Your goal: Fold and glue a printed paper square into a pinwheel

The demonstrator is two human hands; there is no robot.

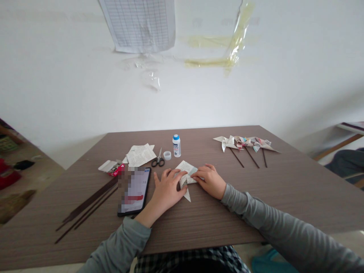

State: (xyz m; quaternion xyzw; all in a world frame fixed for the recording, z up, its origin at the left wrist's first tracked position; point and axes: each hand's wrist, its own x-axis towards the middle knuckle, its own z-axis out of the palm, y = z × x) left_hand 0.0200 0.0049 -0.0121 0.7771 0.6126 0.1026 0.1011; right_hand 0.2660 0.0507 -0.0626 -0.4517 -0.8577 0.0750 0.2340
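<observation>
On the wood-grain counter (pixel 284 197), near the middle, lies a folded piece of printed paper (pixel 187 169). The left hand (pixel 167 188) spreads a loose grip over it; the right hand (pixel 212 181) touches its 3 o'clock side, whether clenched I cannot tell. White bottle (pixel 176 146) stands toward 12, scissors (pixel 159 157) at 10, paper pinwheels (pixel 247 143) at 2.

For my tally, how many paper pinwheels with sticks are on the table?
3, in a row at the back right of the table: left pinwheel, middle pinwheel, right pinwheel. They overlap, so another may be hidden, but only three sticks show.
</observation>
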